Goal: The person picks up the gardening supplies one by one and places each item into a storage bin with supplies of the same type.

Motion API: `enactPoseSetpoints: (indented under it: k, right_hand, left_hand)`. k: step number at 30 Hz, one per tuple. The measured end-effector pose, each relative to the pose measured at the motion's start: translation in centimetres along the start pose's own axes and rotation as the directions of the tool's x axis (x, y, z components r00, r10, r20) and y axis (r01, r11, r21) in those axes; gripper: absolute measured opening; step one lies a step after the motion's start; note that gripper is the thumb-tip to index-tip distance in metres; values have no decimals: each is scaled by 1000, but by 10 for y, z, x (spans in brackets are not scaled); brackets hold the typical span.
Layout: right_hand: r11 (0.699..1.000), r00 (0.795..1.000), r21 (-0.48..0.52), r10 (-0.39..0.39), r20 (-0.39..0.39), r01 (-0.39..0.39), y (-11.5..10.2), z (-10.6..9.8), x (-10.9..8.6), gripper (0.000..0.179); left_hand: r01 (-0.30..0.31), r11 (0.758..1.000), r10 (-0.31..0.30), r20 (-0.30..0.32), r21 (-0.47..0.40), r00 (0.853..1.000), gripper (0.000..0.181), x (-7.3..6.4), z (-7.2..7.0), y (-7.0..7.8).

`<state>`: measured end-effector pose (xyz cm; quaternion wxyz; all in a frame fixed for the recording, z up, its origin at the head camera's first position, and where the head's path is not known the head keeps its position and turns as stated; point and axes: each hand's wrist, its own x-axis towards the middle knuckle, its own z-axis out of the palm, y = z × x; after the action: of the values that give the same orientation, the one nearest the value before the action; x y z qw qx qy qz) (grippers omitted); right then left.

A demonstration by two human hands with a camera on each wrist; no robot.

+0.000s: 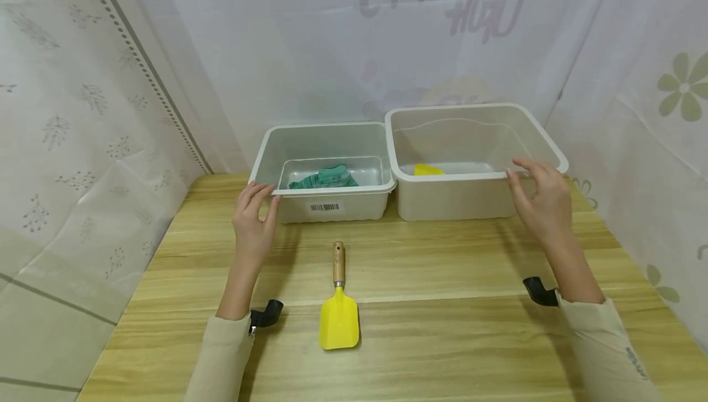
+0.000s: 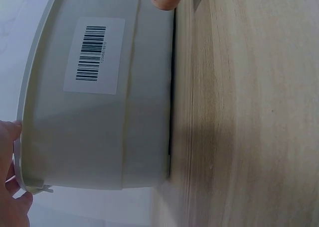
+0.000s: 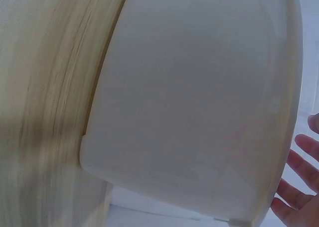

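Note:
A pale grey storage bin [image 1: 332, 206] with a barcode label stands on the left, a crumpled green cloth [image 1: 330, 177] inside it. My left hand [image 1: 254, 220] pinches its front left rim corner; in the left wrist view the fingers [image 2: 9, 131] lie at the rim and the thumb is by the corner. On the right stands a taller beige bin [image 1: 453, 199] holding a yellow thing [image 1: 428, 169], mostly hidden by the front wall. My right hand [image 1: 542, 202] is at that bin's front right rim, fingers [image 3: 304, 167] spread, fingertips right at the edge.
A small shovel with a yellow blade [image 1: 339, 322] and wooden handle lies on the wooden table [image 1: 442, 340] in front of the left bin, handle towards it. The bins stand side by side at the back, close to a printed curtain [image 1: 310, 39].

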<state>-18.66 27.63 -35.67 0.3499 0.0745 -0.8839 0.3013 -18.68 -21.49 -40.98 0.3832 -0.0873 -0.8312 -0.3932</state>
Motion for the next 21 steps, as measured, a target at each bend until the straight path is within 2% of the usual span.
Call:
enactPoseSetpoints:
  k: [5,11,21]
  right_hand:
    - [1000,1000,-11,16,-17,-17,2,-1,-2,26]
    - [1000,999,-9,27,-19,-27,6,0,-5,25]
    - [999,998,-2,-47,-47,47,14,2,-9,26]
  left_hand:
    - [-1,1000,1,3,2,1000,22,0,-2,1]
    - [25,1000,-25,16,-7,1000,23,1,-3,1]
    - [45,999,-45,9,-26,999,24,2,-4,1]
